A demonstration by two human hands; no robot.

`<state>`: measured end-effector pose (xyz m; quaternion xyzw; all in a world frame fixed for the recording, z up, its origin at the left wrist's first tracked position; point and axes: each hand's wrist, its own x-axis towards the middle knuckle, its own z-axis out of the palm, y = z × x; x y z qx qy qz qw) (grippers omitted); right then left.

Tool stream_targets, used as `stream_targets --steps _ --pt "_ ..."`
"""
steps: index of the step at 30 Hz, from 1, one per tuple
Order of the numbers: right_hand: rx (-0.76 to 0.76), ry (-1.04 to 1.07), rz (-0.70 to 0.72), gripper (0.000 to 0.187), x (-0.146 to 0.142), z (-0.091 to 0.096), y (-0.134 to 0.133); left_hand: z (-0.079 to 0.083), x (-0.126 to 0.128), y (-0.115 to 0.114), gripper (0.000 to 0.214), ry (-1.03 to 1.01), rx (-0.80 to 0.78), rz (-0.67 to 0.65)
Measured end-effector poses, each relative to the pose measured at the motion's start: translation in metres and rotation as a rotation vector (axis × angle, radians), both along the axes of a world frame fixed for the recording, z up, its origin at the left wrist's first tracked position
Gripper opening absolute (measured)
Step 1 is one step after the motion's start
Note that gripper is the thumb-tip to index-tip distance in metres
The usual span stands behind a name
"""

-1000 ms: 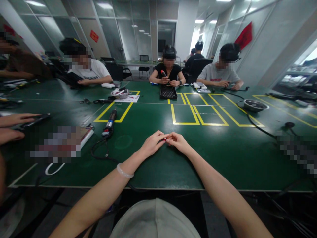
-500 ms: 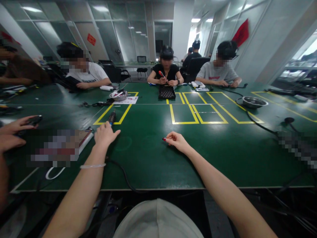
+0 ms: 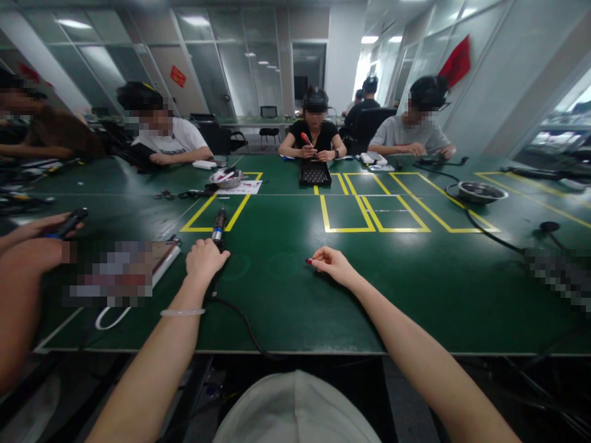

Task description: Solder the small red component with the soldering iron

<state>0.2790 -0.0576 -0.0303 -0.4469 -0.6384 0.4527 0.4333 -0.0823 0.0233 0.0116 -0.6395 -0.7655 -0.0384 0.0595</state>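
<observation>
My left hand (image 3: 205, 262) is closed around a black, rod-shaped corded tool (image 3: 218, 225) with a blue band. The tool lies on the green table, its far end pointing away from me and its cord (image 3: 242, 320) running back over the near edge. My thumb sticks out to the right of it. Toward the middle of the table, my right hand (image 3: 333, 263) pinches a small red piece with a dark end (image 3: 309, 261) between thumb and fingertips. The rest of that piece is hidden in the fingers. Faint ring marks (image 3: 277, 266) show on the surface between my hands.
To my left lies a blurred flat box-like thing (image 3: 115, 271) with a white loop, beside a co-worker's hands (image 3: 60, 240) holding a similar tool. Yellow tape outlines (image 3: 373, 231) mark the table. A metal bowl (image 3: 482, 192) and cables lie right; co-workers sit opposite, one behind a black tray (image 3: 315, 174).
The view has shifted slightly. My left hand has moved a little right and nearer me, showing more of the tool. My right hand stays almost still. The neighbour's hands have shifted, with their tool raised.
</observation>
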Motion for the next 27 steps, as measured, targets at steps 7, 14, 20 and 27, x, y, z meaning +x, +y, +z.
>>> stream_targets --steps 7,14,20,27 --pt "-0.010 0.008 0.001 0.030 -0.001 -0.001 0.001 -0.001 0.057 -0.019 0.054 0.062 0.014 -0.211" --pt "0.049 -0.023 -0.055 0.028 -0.001 -0.001 0.000 0.004 0.130 -0.049 0.047 0.033 0.050 -0.456" --pt "0.167 -0.183 -0.146 0.021 0.002 0.003 -0.002 0.001 0.176 -0.068 0.053 -0.030 0.079 -0.566" --pt "0.192 -0.268 -0.113 0.016 -0.001 0.003 -0.003 -0.008 0.184 -0.076 0.060 -0.083 0.099 -0.646"
